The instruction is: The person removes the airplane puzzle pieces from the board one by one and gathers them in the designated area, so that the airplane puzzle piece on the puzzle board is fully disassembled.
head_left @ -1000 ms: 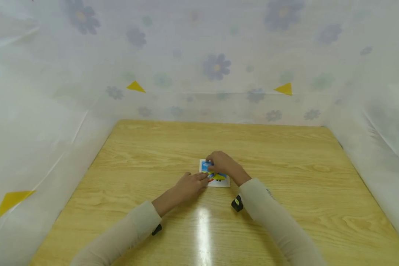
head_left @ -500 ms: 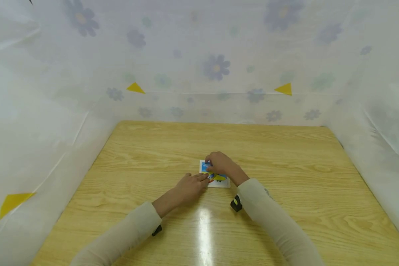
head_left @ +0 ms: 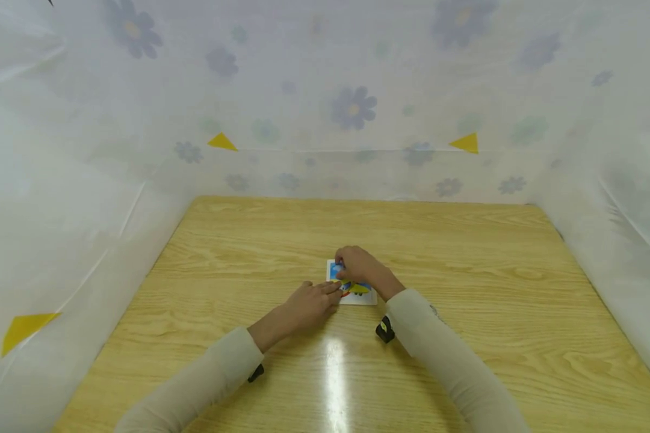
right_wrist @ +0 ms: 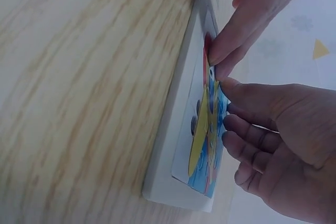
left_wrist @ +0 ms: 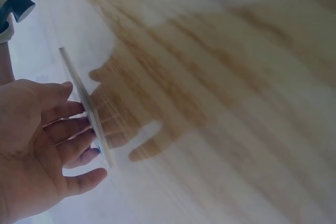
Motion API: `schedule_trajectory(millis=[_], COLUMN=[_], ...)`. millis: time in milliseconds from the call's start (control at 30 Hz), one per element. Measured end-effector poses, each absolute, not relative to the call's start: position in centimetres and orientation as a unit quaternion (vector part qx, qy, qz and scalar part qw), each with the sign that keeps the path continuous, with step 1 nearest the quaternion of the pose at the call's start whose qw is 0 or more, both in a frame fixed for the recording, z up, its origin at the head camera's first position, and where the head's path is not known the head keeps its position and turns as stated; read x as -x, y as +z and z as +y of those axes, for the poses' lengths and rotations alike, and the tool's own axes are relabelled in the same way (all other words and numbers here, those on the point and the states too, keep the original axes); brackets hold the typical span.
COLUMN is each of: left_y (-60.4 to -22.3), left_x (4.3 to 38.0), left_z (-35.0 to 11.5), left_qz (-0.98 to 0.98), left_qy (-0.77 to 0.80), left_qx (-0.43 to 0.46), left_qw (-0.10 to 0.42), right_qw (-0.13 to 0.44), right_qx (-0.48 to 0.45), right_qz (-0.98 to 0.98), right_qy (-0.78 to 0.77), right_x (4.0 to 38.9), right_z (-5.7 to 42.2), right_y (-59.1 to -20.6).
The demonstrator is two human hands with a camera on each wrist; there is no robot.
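Observation:
A small jigsaw puzzle [head_left: 362, 296] with a white frame lies on the wooden table, its picture showing a yellow shape on blue. My left hand [head_left: 310, 304] reaches in from the left, its mostly straight fingers resting on the puzzle's left part. From the right, my right hand [head_left: 362, 264] bends over the upper part, thumb and fingers curled down at a puzzle piece. In the right wrist view the fingertips of my right hand [right_wrist: 283, 129] meet the puzzle face [right_wrist: 197, 150] close to the left fingers. The pinched piece is mostly hidden. The left wrist view shows the left hand [left_wrist: 42, 140] at the board's edge [left_wrist: 86, 106].
The wooden table [head_left: 466, 252] stretches out around the puzzle. White flowered sheeting [head_left: 325, 78] encloses the back and sides, with yellow triangles on it. A dark wrist device [head_left: 384, 329] hangs under the right sleeve.
Almost nothing moves. Both hands keep their places on the puzzle, with only tiny shifts of the right fingers and of the view.

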State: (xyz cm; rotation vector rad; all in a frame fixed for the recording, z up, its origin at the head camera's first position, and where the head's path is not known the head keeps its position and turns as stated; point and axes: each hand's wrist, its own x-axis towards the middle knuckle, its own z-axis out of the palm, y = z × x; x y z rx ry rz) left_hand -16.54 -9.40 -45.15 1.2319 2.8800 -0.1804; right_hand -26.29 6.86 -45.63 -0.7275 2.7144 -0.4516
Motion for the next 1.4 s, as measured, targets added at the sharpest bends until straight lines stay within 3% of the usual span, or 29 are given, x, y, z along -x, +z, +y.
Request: schedule_trajectory(millis=[467, 1400], left_y=[-44.72, -44.97], left_x=[16.49, 16.67], left_z=[-9.4, -9.2], left_qz=[0.922, 0.923], left_qy=[-0.04, -0.037], left_qx=[-0.384, -0.383], left_qw=[0.034, 0.028], right_qw=[0.147, 0.117], right_qx=[0.249, 0.221], right_qz=[0.942, 0.944], right_qy=[-0.171, -0.215], right_x=[25.96, 25.46], right_z=[6.82, 7.09], right_y=[-45.38, -44.93])
